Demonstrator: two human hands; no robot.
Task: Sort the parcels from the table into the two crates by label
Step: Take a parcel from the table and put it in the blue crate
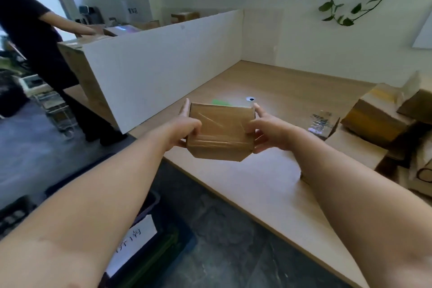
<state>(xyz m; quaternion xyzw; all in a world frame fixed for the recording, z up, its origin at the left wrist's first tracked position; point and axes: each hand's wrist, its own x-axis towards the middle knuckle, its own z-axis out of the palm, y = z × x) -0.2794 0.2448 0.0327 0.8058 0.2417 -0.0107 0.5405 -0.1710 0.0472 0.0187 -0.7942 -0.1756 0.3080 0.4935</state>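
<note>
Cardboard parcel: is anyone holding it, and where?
Yes: the left hand grips one end of the parcel, the right hand the opposite end.

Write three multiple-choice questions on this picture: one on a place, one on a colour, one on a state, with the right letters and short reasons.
1. Where does the pile of other parcels lie?
A. at the right end of the table
B. on the floor
C. on the windowsill

2. What colour is the held parcel?
A. white
B. brown
C. blue

3. How is the held parcel?
A. open, flaps up
B. crushed flat
C. closed, with clear tape over it

Answers:
1 A, the pile sits on the table's right end.
2 B, it is plain brown cardboard.
3 C, tape shines on its closed top; the left hand and right hand grip it.
</note>
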